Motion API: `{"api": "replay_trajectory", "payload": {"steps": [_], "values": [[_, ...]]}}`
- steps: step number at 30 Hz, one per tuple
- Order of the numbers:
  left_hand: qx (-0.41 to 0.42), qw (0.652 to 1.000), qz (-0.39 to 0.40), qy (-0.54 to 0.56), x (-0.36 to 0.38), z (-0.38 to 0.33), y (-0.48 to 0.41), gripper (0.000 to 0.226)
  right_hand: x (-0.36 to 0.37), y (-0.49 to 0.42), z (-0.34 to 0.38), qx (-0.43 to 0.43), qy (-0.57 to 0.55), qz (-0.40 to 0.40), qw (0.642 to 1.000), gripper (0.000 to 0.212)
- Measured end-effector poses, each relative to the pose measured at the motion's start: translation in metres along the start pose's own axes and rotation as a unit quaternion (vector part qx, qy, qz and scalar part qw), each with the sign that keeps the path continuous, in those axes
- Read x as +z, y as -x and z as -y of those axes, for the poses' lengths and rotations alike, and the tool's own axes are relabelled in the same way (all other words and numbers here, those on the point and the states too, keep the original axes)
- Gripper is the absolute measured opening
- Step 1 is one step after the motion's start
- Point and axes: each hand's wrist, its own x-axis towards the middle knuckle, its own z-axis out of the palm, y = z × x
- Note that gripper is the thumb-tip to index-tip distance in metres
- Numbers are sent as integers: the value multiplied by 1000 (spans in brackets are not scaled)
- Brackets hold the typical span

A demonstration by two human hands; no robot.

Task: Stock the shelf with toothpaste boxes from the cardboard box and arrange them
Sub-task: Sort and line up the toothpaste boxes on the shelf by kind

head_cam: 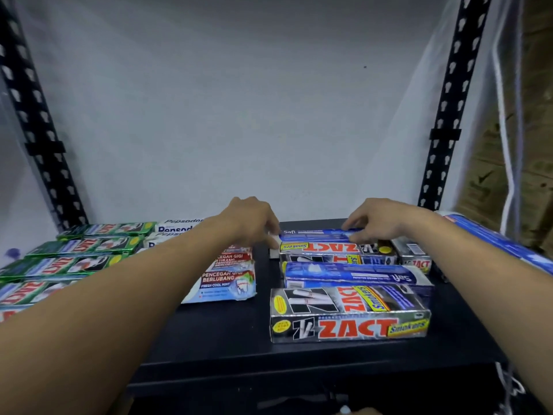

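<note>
Two hands hold a blue Safi box (317, 235) near the shelf's (224, 339) back edge.
Left hand (257, 226) grips its left end and right hand (380, 223) pinches its right part, atop Zact boxes (329, 248). It is likely light, stiff, dentable card, best held by the ends.

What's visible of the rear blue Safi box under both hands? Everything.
The rear Safi box is a long slim blue carton of glossy card, white Safi lettering on top. It lies flat, long side left to right, at the back of the right pile, touching a silver Zact Smokers box; atop or behind it is unclear. The left hand grips its left end; the right hand pinches its right part.
</note>
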Motion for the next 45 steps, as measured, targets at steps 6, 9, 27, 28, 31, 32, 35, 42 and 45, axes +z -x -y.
{"api": "replay_trajectory", "payload": {"steps": [6, 9, 27, 28, 31, 32, 35, 42, 45], "values": [[-24, 999, 26, 35, 7, 11, -17, 39, 10, -21, -10, 20, -47, 0, 999, 55], [-34, 997, 29, 58, 9, 13, -24, 42, 10, -29, -9, 18, -56, 6, 998, 47], [-46, 997, 65, 9, 7, 18, -36, 42, 15, -40, -17, -25, -58, -3, 998, 37], [-47, 996, 75, 18, 3, 19, -35, 41, 13, -41, -18, -24, -63, 2, 998, 36], [-60, 993, 91, 41, -4, 19, -31, 35, 8, -43, -19, -19, -74, 14, 997, 31], [-66, 993, 89, 46, -5, 19, -31, 32, 7, -43, -19, -15, -78, 11, 997, 28], [-85, 993, 62, 57, -2, 17, -31, 30, 8, -44, -17, 5, -110, -12, 994, 27], [-57, 997, -26, 53, 11, 13, -31, 42, 12, -54, -2, 40, -29, -50, 997, 51], [-44, 999, -22, 5, 6, 16, -30, 39, 9, -50, -4, 29, -1, -48, 998, 53]]}}
